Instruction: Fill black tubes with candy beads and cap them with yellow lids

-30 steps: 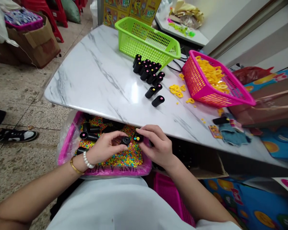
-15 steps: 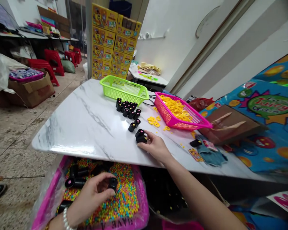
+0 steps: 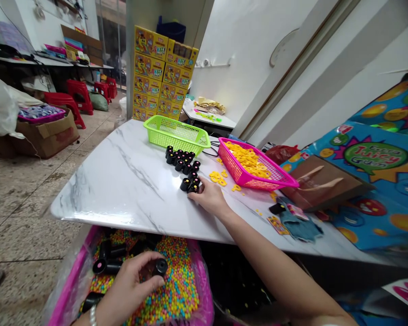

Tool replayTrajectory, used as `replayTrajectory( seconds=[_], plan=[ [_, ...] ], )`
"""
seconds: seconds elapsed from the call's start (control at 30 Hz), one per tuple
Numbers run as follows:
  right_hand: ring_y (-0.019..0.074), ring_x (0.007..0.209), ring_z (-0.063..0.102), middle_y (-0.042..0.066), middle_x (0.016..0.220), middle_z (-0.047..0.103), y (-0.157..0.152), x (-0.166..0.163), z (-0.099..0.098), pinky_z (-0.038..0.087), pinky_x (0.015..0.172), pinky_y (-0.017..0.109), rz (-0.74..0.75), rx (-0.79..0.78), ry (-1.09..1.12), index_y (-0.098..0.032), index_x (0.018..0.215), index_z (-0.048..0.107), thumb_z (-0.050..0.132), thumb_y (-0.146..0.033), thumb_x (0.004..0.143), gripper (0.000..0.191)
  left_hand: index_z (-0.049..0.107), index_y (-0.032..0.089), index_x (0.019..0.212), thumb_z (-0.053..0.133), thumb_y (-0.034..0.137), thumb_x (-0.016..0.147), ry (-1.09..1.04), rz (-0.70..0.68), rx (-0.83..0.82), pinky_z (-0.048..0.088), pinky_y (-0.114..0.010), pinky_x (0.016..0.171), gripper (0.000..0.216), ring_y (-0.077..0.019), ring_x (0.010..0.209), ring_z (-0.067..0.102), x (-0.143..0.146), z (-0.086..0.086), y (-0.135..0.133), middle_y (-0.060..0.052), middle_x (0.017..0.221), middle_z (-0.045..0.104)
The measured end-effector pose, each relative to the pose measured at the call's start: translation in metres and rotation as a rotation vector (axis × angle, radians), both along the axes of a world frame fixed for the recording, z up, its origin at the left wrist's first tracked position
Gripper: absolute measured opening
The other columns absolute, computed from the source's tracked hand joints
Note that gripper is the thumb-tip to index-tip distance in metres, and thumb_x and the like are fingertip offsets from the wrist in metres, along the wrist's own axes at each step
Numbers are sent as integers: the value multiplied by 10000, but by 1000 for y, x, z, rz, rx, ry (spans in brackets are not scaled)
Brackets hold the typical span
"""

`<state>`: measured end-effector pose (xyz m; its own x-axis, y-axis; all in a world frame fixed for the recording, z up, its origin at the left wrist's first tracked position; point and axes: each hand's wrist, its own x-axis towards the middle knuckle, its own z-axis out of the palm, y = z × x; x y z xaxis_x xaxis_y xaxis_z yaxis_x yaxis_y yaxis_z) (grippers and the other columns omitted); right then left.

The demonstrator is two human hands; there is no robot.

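Note:
My left hand (image 3: 131, 283) is closed around a small black plastic tube (image 3: 160, 266) with a hole in its end, over a pink bin (image 3: 205, 290) of small multicoloured balls (image 3: 182, 283). More black tubes lie on the balls, one with a pink ball in its end (image 3: 99, 266). On the marble-patterned table, my right hand (image 3: 211, 198) grips a black tube (image 3: 193, 188) between thumb and fingers, at the near end of a group of upright black tubes (image 3: 179, 165). Several of these have pink or yellow balls in their tops.
Behind the tubes stands a green basket (image 3: 177, 142). A pink basket (image 3: 255, 181) of yellow plastic pieces (image 3: 246, 158) stands to the right, with loose yellow pieces (image 3: 217, 178) beside it. Further right are a lone black tube (image 3: 277, 208), blue cloth (image 3: 301, 224) and a brown paper bag (image 3: 329, 183).
My right hand has moved away from me and left, bringing its black tubes up against the standing group. My left hand still holds its tube over the bin. The view has tilted slightly.

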<state>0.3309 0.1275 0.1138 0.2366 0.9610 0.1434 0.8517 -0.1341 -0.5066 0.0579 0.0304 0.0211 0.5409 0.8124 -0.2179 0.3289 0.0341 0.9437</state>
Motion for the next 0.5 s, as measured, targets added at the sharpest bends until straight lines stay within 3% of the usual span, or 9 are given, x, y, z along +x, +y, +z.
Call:
replayTrajectory(
  seconds=[0.17, 0.37, 0.43, 0.5],
  plan=[
    [191, 683, 618, -8, 733, 649, 10, -5, -12, 447, 618, 289, -126, 43, 127, -158, 1117, 575, 771, -372, 605, 589, 691, 233, 1108, 656, 370, 750, 13, -9, 12, 512, -351, 890, 385, -254, 1018, 651, 1, -2, 1, -55, 1101, 726],
    [233, 741, 653, 74, 864, 684, 37, -9, -14, 508, 643, 338, -251, 72, 158, -139, 1117, 528, 835, -436, 552, 708, 692, 208, 1092, 653, 342, 785, 18, -32, 103, 521, -346, 867, 337, -234, 965, 668, 1, 0, 5, -59, 1041, 734],
    [248, 778, 655, 87, 865, 679, 28, -11, -9, 520, 688, 358, -276, 80, 130, -100, 1184, 512, 854, -429, 552, 791, 689, 198, 1094, 665, 335, 787, 15, -11, 134, 524, -361, 886, 337, -233, 981, 668, -1, -2, 6, -70, 1057, 732],
    [239, 755, 650, 52, 806, 668, 3, -17, -7, 526, 721, 369, -229, 183, 107, -87, 1278, 476, 866, -390, 571, 862, 681, 182, 1099, 687, 330, 780, -18, 18, 133, 531, -372, 890, 352, -226, 972, 673, -4, -6, 8, -78, 1058, 731]
  ],
)
